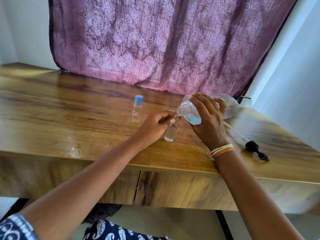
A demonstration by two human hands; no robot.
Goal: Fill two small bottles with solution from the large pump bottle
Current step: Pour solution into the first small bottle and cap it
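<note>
On the wooden table (52, 104), the right hand (207, 122) grips the tilted large bottle (190, 110), pouring into a small bottle (170, 132) pinched by the left hand (155, 126). Second small bottle (137, 110) stands capped, apparently empty; pump (254, 147) lies aside.

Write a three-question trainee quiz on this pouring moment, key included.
1. True or false: the pump head is screwed onto the large bottle.
2. Which hand tilts the large bottle? A) left hand B) right hand
3. Fill in: the spare small bottle standing on the table wears a ____ cap.

Key: 1 false, it lies on the table; 2 B; 3 blue.
</note>
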